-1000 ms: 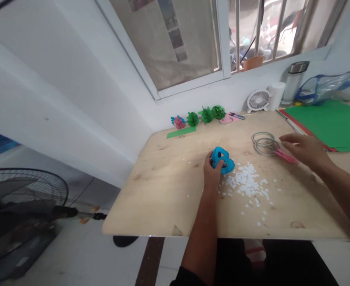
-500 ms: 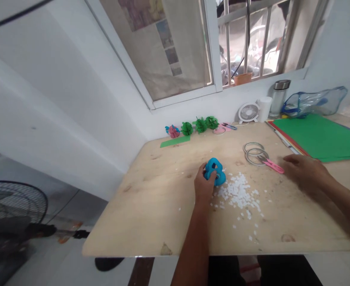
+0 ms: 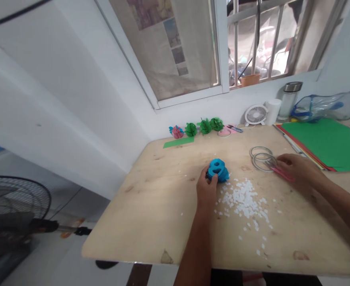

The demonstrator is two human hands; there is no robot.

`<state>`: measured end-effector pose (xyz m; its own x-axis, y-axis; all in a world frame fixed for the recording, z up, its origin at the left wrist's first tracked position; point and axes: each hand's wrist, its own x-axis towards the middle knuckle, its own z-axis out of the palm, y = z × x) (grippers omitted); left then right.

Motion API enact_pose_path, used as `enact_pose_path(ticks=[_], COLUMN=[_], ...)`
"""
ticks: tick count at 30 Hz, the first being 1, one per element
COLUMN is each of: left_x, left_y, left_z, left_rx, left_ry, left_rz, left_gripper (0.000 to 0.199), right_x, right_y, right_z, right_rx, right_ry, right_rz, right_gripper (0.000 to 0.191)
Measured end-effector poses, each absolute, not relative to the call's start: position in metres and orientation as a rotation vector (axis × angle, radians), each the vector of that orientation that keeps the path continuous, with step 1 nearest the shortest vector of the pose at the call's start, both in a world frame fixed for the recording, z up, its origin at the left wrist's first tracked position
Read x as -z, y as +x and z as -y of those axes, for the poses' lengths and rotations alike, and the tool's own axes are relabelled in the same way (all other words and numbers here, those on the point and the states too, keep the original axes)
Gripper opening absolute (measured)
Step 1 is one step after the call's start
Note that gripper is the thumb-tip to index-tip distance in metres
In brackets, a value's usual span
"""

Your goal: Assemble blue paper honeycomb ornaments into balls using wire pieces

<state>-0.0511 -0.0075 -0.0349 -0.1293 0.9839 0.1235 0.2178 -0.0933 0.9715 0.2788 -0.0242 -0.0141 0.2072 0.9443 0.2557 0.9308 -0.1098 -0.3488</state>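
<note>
My left hand (image 3: pixel 206 186) grips a blue folded paper piece (image 3: pixel 218 171) with cut-out holes, its thumb on the near side. To the right, my right hand (image 3: pixel 291 165) has its fingers closed round a small pink cutter (image 3: pixel 283 174) lying beside two overlapping silvery rings (image 3: pixel 261 159). White paper bits (image 3: pixel 245 198) are scattered on the wooden table just right of the blue piece.
Green paper balls (image 3: pixel 205 126), a pink-and-blue one (image 3: pixel 176 132) and a green strip (image 3: pixel 178 142) lie by the wall. A small white fan (image 3: pixel 256 115), a glass bottle (image 3: pixel 288 101) and stacked coloured paper (image 3: pixel 327 143) stand or lie at the back right.
My right hand has moved left onto the pink cutter and closed on it. In my left hand the blue piece has turned. The view has shifted slightly.
</note>
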Motion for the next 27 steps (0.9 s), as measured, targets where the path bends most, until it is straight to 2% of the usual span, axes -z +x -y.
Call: enact_pose_path(ticks=[5, 8, 11, 14, 16, 21, 24, 27], left_x=[0.038, 0.030, 0.015, -0.004, -0.014, -0.015, -0.004, 0.008], left_y=[-0.056, -0.056, -0.047, -0.028, -0.011, 0.039, 0.068, 0.088], left_z=[0.007, 0.015, 0.030, 0.041, 0.042, 0.020, 0.007, 0.001], left_rx=[-1.517, -1.739, -1.783, -1.532, -1.234, -0.582, -0.461, -0.461], left_ry=[1.441, 1.675, 1.974, 2.226, 2.384, 2.706, 2.816, 2.844], left_rz=[-1.569, -1.532, -1.386, -1.215, -1.073, -0.913, -0.977, -1.030], left_gripper=[0.039, 0.030, 0.024, 0.023, 0.025, 0.027, 0.025, 0.025], right_x=[-0.005, -0.015, -0.015, -0.006, 0.000, 0.007, 0.003, 0.001], right_y=[0.259, 0.248, 0.246, 0.253, 0.259, 0.269, 0.272, 0.277], right_z=[0.037, 0.043, 0.043, 0.039, 0.036, 0.036, 0.037, 0.034], right_rx=[-0.273, -0.249, -0.268, -0.292, -0.323, -0.580, -0.821, -1.016], right_ry=[-2.325, -2.396, -2.459, -2.437, -2.374, -2.080, -1.841, -1.534], right_rz=[1.741, 1.825, 1.817, 1.810, 1.765, 1.389, 1.181, 0.955], right_gripper=[0.036, 0.033, 0.030, 0.028, 0.030, 0.049, 0.050, 0.037])
